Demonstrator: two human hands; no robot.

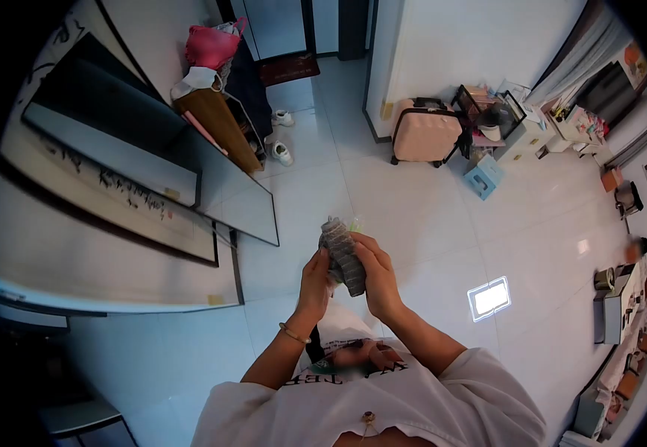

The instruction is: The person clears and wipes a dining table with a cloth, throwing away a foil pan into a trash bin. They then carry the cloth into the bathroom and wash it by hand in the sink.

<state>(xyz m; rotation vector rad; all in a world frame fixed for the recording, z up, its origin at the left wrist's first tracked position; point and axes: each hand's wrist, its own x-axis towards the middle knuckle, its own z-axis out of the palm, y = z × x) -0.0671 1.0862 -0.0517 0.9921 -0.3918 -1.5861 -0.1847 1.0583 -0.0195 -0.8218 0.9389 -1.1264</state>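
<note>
A rolled or folded bundle of grey striped cloth is held up in front of my chest; its exact kind does not show. My left hand is closed on its left side, with the thumb pressed to the fabric. From the right, my right hand grips the same bundle, its fingers partly hidden behind it. Just beyond the cloth, a small pale green, see-through scrap peeks out; what it is cannot be made out. A bangle circles my left wrist.
A tall mirror leans along the left wall. White shoes lie by a wooden cabinet. Ahead to the right stand a pink suitcase and a blue box. Cluttered furniture lines the right wall.
</note>
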